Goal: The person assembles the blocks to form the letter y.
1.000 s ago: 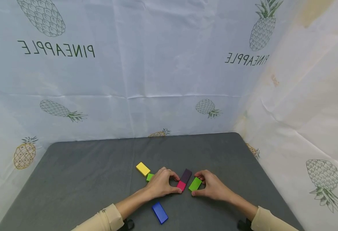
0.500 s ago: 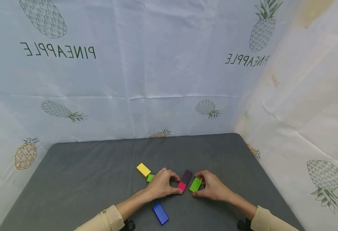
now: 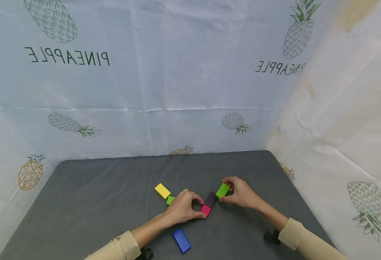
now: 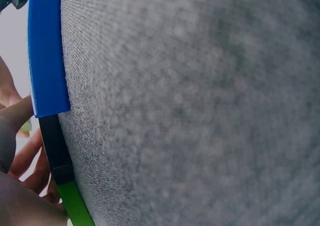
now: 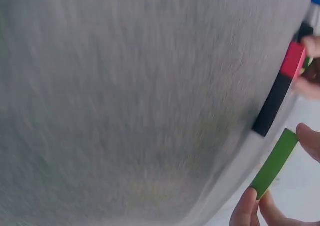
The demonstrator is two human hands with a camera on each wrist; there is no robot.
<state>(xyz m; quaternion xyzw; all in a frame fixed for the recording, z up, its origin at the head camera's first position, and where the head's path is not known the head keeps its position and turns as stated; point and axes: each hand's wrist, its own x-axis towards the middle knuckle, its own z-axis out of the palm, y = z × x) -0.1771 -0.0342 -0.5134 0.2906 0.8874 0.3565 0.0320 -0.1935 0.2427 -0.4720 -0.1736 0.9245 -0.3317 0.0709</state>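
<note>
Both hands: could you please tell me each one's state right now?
Left hand: closed, holding a pinkish-red rectangular block.
Right hand: closed, holding a bright green rectangular block.

Matt woven grey cloth (image 4: 175, 111), smooth matt pink block (image 5: 293, 60), smooth blue block (image 3: 181, 241), creased cloth backdrop (image 3: 183, 72)

The left forearm (image 3: 152, 227) and right forearm (image 3: 271, 215) angle inward, left fingers (image 3: 196, 197) and right fingers (image 3: 228, 179) curled.
</note>
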